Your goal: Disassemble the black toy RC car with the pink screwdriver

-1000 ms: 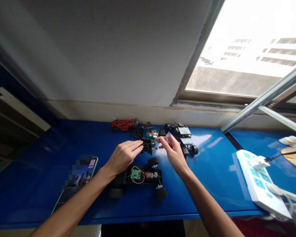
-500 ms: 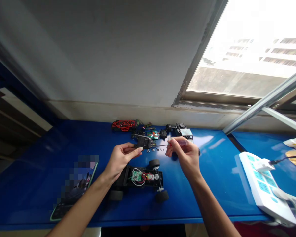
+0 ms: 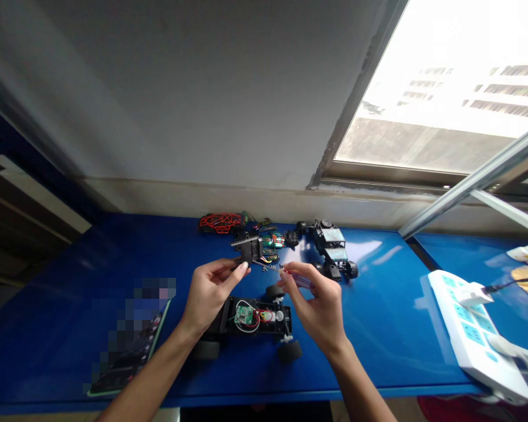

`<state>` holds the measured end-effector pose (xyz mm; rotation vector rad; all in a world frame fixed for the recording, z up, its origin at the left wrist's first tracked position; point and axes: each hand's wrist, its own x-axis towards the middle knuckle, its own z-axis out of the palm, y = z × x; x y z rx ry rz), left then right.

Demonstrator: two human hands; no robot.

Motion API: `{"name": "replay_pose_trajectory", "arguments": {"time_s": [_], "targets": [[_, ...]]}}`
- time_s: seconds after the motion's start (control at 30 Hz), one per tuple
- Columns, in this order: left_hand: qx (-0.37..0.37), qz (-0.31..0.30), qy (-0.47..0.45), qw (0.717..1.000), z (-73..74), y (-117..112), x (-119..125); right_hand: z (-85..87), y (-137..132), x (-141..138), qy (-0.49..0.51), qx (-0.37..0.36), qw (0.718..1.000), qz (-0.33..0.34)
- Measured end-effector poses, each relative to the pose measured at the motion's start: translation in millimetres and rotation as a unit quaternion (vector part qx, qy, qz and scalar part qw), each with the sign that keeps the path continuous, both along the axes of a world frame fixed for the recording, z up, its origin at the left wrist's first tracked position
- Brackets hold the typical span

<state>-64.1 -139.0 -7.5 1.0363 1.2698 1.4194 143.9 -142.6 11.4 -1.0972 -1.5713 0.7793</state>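
Note:
My left hand [image 3: 211,290] pinches a small black plastic part [image 3: 249,249] and holds it up above the blue table [image 3: 378,328]. My right hand [image 3: 319,305] grips a small screwdriver [image 3: 295,277] with a reddish handle, its thin shaft pointing left toward the black part. Below both hands lies an opened toy car chassis [image 3: 250,319] with a green circuit board, red wires and black wheels. A few tiny screws [image 3: 270,268] lie on the table between the hands.
At the table's back stand a red toy car frame [image 3: 220,222], a black toy truck [image 3: 332,249] and small teal parts [image 3: 273,239]. A phone [image 3: 127,346] lies at the left. A white power strip [image 3: 475,328] sits at the right edge.
My left hand has lifted the black part off the table and turned it. My right hand has come nearer and lower with the screwdriver, uncovering the black truck.

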Motion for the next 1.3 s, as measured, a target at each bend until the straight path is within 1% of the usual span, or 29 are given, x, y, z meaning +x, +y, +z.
{"name": "replay_pose_trajectory", "arguments": {"time_s": [0.1,0.17,0.23,0.37,0.47,0.57,0.6,0.67,0.8,0.97,1.07,1.13,1.23,1.3], "targets": [[0.031,0.030,0.080,0.996,-4.8,-3,1,-0.7,-1,1,-0.085,-0.009,0.996,-0.011],[0.052,0.047,0.127,0.989,-7.7,-5,2,-4.6,0,0,-0.088,-0.037,0.995,-0.026],[0.083,0.065,0.178,0.978,-9.7,-7,3,-9.9,1,-2,-0.040,-0.071,0.996,-0.045],[0.143,0.094,0.260,0.950,-9.6,-10,3,-16.2,-3,-8,0.096,-0.106,0.989,-0.037],[0.168,0.099,0.287,0.938,-7.6,-12,4,-16.2,-6,-11,0.153,-0.132,0.979,-0.035],[0.174,0.100,0.290,0.936,-7.6,-14,6,-17.8,-9,-13,0.178,-0.186,0.966,-0.017],[0.171,0.101,0.287,0.937,-8.2,-14,7,-18.9,-10,-14,0.183,-0.194,0.964,-0.014],[0.161,0.101,0.283,0.940,-10.0,-15,9,-21.2,-13,-15,0.186,-0.177,0.966,-0.025],[0.151,0.093,0.282,0.943,-13.2,-18,12,-23.7,-18,-15,0.153,-0.111,0.980,-0.068],[0.166,0.090,0.295,0.937,-13.5,-18,13,-24.8,-20,-12,0.099,-0.126,0.983,-0.084],[0.174,0.091,0.305,0.932,-13.0,-17,14,-23.1,-20,-13,0.128,-0.088,0.983,-0.093],[0.181,0.091,0.305,0.931,-13.0,-16,15,-22.0,-20,-14,0.140,-0.078,0.984,-0.082],[0.188,0.092,0.301,0.930,-13.6,-17,17,-24.1,-21,-15,0.116,-0.114,0.985,-0.053],[0.191,0.093,0.301,0.930,-13.9,-18,19,-27.5,-21,-17,0.093,-0.108,0.987,-0.067]]}}
